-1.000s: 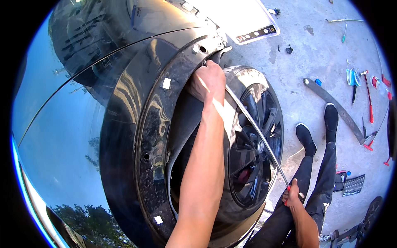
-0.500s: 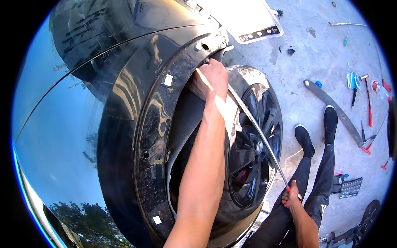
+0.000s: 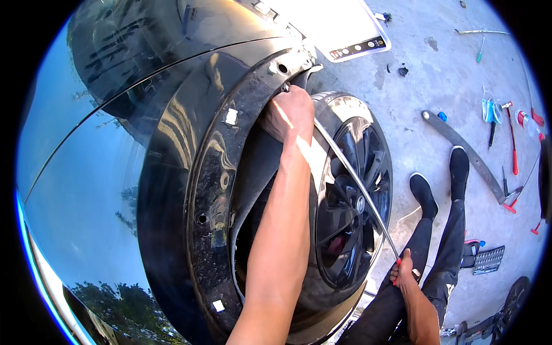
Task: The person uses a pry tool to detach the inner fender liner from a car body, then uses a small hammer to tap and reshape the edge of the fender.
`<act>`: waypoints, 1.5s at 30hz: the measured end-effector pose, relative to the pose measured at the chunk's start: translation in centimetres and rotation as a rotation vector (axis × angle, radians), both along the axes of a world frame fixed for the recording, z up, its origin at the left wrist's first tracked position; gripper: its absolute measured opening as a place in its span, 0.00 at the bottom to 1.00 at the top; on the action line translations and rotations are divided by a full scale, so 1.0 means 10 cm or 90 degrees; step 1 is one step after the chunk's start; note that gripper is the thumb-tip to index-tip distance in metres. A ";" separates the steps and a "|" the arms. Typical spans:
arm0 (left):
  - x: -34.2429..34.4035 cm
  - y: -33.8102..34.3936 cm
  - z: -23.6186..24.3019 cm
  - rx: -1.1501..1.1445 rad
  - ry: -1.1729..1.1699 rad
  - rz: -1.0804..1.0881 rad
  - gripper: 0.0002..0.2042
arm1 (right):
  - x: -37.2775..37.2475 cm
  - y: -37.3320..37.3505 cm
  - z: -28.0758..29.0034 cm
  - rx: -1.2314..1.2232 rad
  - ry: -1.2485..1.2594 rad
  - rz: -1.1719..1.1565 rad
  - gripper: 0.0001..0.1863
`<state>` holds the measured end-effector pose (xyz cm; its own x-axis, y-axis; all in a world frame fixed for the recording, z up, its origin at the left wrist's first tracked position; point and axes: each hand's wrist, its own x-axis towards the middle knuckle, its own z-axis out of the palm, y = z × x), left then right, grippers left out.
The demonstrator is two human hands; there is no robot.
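Note:
My left hand (image 3: 292, 112) is closed around the far end of a long metal rod (image 3: 352, 164), up at the top of the wheel arch. Its fingertips are hidden under the arch's edge, beside the black fender (image 3: 210, 167). Across the front of the black wheel (image 3: 352, 213), the rod slants down toward my right hand (image 3: 405, 270). That hand grips the rod's red handle (image 3: 397, 265) above my thigh. A dark liner (image 3: 256, 172) shows inside the arch, behind my left forearm. The rod's tip cannot be made out.
On the concrete to the right lie a long grey curved strip (image 3: 460, 141), a red-handled hammer (image 3: 513, 144), red T-handled tools (image 3: 510, 208), a green-handled screwdriver (image 3: 480, 50) and a bit tray (image 3: 489, 260). A light board (image 3: 362, 49) is at the top. My legs stretch beside the wheel.
Both hands have shifted very slightly left with the rod, which keeps nearly the same slant. Their grips look the same.

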<state>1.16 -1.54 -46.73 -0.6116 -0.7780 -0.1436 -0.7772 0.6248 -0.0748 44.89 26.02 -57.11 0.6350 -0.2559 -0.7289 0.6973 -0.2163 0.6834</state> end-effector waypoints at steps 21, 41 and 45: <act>0.10 -0.04 -0.03 -0.044 -0.075 -0.182 0.11 | -0.12 0.18 0.09 0.009 0.003 0.041 0.31; 0.05 -0.09 0.03 -0.016 -0.047 -0.121 0.15 | -0.17 0.30 0.04 -0.057 0.004 0.044 0.30; 0.04 0.02 -0.18 0.014 -0.046 -0.059 0.15 | 0.01 0.02 0.17 0.003 -0.025 0.043 0.31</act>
<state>1.58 -1.36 -48.49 -0.6684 -0.7145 -0.2066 -0.7088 0.6961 -0.1142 44.95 26.22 -55.39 0.6788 -0.2090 -0.7040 0.6829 -0.1730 0.7098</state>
